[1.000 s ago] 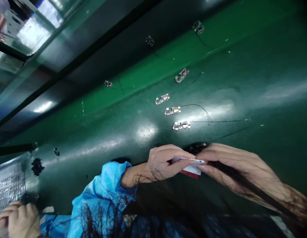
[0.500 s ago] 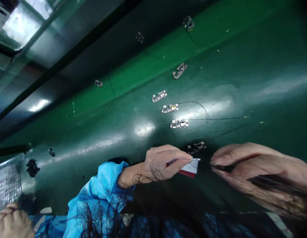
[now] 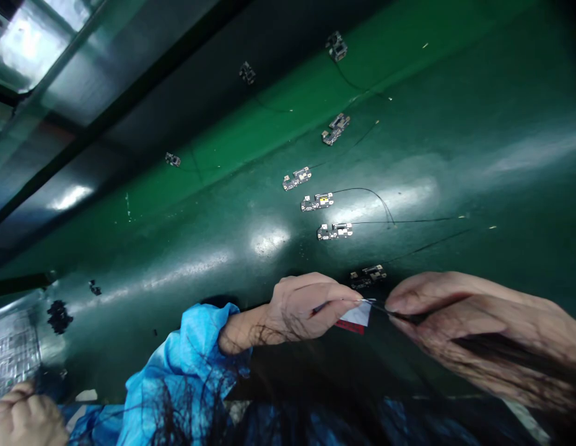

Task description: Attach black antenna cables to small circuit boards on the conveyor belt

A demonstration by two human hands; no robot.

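Observation:
Near the bottom middle my left hand (image 3: 300,306), in a blue sleeve, pinches a small white-and-red slip (image 3: 355,319) between thumb and forefinger. From the right comes my right hand (image 3: 474,328), fingers closed on a slim dark pointed tool (image 3: 383,308). The tool's tip meets the upper edge of the slip; most of its body is hidden in the hand, so its exact kind cannot be made out. Just beyond the fingertips lies a small circuit board (image 3: 368,276) with a thin black wire. Another board (image 3: 334,231) rests farther up, its wire stretched to the right.
Several more small boards, such as one with a yellow mark (image 3: 317,202), lie on the green table (image 3: 213,223). Black parts (image 3: 60,316) are heaped at left by a clear tray (image 3: 13,347). Another person's hand (image 3: 28,415) rests at the lower left.
My right hand has moved left, bringing the dark tool's tip against the slip. My left hand stays almost still. The view has shifted slightly.

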